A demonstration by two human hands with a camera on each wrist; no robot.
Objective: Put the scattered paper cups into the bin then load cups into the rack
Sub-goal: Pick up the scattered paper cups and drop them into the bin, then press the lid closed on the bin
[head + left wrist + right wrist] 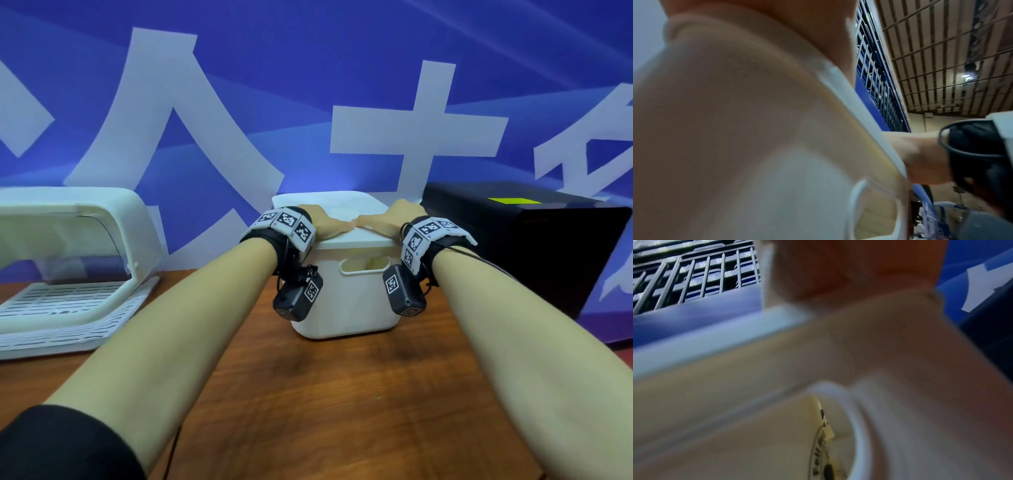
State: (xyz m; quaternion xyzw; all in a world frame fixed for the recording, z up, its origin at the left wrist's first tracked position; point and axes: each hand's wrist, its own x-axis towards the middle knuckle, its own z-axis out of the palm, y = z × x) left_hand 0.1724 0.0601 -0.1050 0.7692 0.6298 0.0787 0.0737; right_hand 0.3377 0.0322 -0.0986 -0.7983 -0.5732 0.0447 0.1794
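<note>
1. The white rectangular plastic bin stands at the middle of the brown wooden table, at twelve o'clock from the person, its flat white lid on top and its slotted carry handle facing them.
2. Both hands lie on that lid. The left hand covers its near corner at nine o'clock and the right hand the corner at three o'clock, their inner edges almost meeting at the lid's middle. The fingers look flattened, pressing down, not curled round anything, though the far fingertips are hidden in the head view.
3. A paper cup with a dark round print shows through the handle slot in the right wrist view, so at least one cup lies inside the bin. No loose cups show on the table.
4. The bin part looks done, I judge, and the lid seems to be getting pressed home.
5. The white plastic cup rack with a curved hood and slotted tray sits at ten o'clock from the bin, well apart. The left hand is the nearer one.
6. A black box with a yellow-green patch stands at two o'clock, just beside the bin.
7. Behind everything hangs a blue backdrop with large white characters.
</note>
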